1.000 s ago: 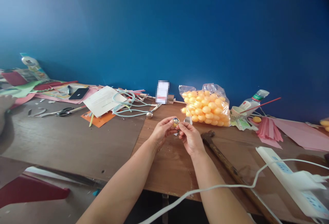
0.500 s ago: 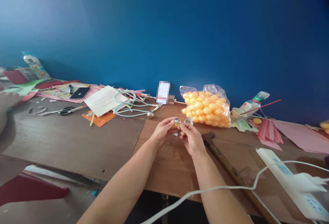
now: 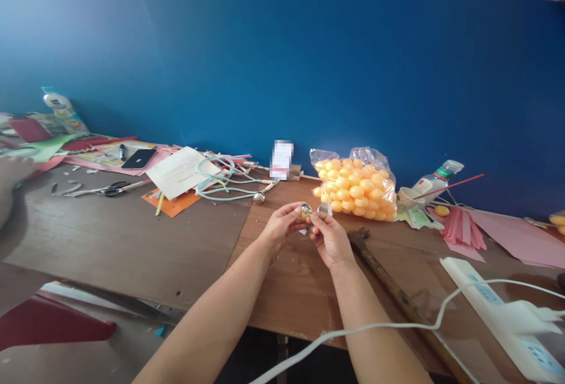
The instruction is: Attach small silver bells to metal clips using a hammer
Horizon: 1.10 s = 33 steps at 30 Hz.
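My left hand (image 3: 280,226) and my right hand (image 3: 329,238) meet above the brown wooden board (image 3: 291,278), fingers pinched together. Between the fingertips sits a small orange ball partly wrapped in shiny silver foil (image 3: 304,211). A loose flap of foil (image 3: 324,209) sticks up by my right fingers. Both hands are closed on the ball. Just behind them lies a clear plastic bag full of orange balls (image 3: 355,184).
A hammer (image 3: 384,281) lies right of my hands. A white power strip (image 3: 507,319) and its cable (image 3: 375,328) cross the front right. Mint cord with a silver ball (image 3: 259,197), scissors (image 3: 110,189), papers, a phone (image 3: 138,158), bottle (image 3: 435,179) and pink paper (image 3: 521,231) line the back.
My hands keep working the foil-wrapped ball in the same place. The view has tilted slightly, so everything sits a little lower in the picture.
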### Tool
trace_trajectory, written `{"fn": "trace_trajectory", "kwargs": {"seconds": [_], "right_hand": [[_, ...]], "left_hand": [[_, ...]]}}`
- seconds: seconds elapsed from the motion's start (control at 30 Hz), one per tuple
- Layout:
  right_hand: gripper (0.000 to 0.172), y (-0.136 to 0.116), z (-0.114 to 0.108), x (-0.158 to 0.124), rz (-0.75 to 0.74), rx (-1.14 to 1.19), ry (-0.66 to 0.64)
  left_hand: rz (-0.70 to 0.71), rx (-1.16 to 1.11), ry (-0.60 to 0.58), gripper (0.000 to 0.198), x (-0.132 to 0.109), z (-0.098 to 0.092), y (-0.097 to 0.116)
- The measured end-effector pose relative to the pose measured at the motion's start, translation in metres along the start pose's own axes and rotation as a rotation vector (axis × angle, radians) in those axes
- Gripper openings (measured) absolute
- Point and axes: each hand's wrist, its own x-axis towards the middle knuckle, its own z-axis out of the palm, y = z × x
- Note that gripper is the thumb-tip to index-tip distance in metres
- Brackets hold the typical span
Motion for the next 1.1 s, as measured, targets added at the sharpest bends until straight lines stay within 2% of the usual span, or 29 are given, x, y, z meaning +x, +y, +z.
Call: {"fn": "trace_trajectory", "kwargs": {"seconds": [0.73,1.1], "right_hand": [[0.022,0.0008,-0.0019,0.0009,-0.007,-0.001,-0.038],[0.025,-0.0002,-0.0003,-0.0003,-0.046,-0.051,0.007]], "left_hand": [[-0.021,-0.024,-0.002,0.030,-0.0006,0.0031,0.0036],[-0.020,-0.024,0.002,0.030,-0.0019,0.0050,0.0046]]}}
